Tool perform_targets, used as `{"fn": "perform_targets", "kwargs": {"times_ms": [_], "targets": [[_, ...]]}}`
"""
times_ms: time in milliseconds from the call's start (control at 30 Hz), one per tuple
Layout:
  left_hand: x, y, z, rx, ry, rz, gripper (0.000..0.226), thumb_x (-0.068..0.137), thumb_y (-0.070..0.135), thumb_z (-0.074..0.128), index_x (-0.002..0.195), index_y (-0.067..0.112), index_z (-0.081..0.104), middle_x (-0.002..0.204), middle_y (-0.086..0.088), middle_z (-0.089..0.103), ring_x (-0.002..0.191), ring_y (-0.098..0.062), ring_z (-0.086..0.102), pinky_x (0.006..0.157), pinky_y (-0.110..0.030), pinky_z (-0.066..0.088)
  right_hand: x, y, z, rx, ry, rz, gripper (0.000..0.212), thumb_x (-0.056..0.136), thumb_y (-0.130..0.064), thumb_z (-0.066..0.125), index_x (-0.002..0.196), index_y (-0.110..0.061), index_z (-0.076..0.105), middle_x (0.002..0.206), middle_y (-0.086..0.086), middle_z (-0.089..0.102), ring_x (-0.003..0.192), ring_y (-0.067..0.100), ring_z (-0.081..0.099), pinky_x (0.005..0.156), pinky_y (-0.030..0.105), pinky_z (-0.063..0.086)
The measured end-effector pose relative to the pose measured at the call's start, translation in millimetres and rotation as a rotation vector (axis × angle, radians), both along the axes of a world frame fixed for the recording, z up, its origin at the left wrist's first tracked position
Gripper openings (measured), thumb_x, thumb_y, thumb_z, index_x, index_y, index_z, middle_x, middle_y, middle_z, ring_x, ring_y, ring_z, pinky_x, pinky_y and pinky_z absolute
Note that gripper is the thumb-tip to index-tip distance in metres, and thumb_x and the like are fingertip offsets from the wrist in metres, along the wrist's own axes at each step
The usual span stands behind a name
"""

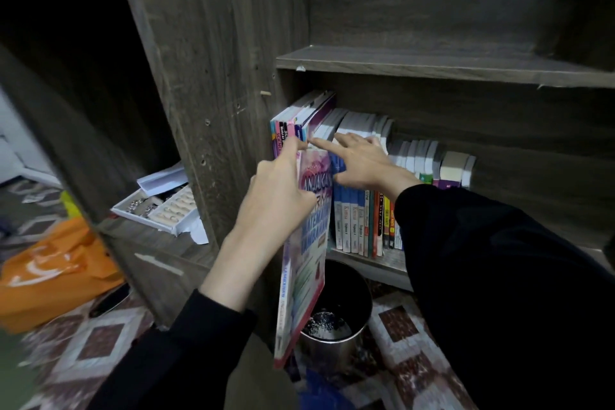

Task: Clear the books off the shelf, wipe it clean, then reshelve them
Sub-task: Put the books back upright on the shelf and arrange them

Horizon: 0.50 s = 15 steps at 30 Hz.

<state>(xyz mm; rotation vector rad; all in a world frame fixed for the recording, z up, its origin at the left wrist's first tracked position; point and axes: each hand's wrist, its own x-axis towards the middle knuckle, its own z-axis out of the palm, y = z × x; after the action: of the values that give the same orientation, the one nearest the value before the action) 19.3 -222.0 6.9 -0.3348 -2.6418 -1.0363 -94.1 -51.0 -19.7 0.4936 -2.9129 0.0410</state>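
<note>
Black sleeves point(186, 353) filled the bottom of the frame, one rising from the lower left and the other from the lower right. At the centre the left hand point(279, 196) gripped a large pink and blue workbook point(306, 263) near its top, its fingers point(294, 146) closed on the upper edge. That workbook stood out in front of the shelf point(372, 265), tilted. Its top was close to the other books, and its lower corner hung below the shelf board in front of a metal bin point(336, 346) on the floor.

Just right of the workbook, the right hand point(362, 160) lay with its fingers straight and spread on the tops of the row of books point(356, 223). It held nothing, and its forefinger pointed left towards the left hand's fingertips. The row stood upright on the shelf with spines outward, running from the centre to the right and partly hidden by the right sleeve. At its left end a few thin books point(299, 123) stood at a slant beside the side panel.

An upper shelf point(432, 66) crossed the upper right of the frame. In the compartment to the left lay a white box point(159, 210), its contents too small to tell. An orange bag point(56, 273) sat at the lower left on the patterned floor point(100, 339).
</note>
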Motion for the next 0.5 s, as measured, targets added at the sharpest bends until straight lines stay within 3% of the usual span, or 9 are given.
{"fn": "perform_targets", "kwargs": {"times_ms": [167,333,500], "targets": [[12,5,18,-0.071,-0.032,0.029,0.051,0.079,0.007,0.054,0.123,0.027,0.04,0.099,-0.012,0.054,0.087,-0.037,0.06,0.063,-0.039,0.048,2,-5,-2,0.035,0.04,-0.036,0.078,0.086,-0.044,0.055,0.149,-0.044,0.01,0.149,0.013,0.029,0.14,0.026,0.022,0.108,0.045,0.019],[17,4,26,-0.112,-0.032,0.052,0.062,0.076,0.005,0.052,0.133,0.026,0.037,0.102,-0.013,0.055,0.1,-0.035,0.055,0.075,-0.045,0.052,3,1,-9,-0.012,0.115,-0.015,0.074,0.085,-0.041,0.057,0.148,-0.04,0.018,0.142,0.009,0.037,0.135,0.024,0.028,0.104,0.042,0.021],[24,2,33,-0.135,-0.014,0.058,0.05,0.074,0.005,0.049,0.12,0.023,0.044,0.087,-0.011,0.053,0.092,-0.034,0.054,0.067,-0.038,0.046,5,14,-13,-0.104,0.157,0.022,0.067,0.083,-0.031,0.06,0.143,-0.035,0.03,0.139,0.001,0.043,0.132,0.018,0.033,0.103,0.036,0.019]]}}
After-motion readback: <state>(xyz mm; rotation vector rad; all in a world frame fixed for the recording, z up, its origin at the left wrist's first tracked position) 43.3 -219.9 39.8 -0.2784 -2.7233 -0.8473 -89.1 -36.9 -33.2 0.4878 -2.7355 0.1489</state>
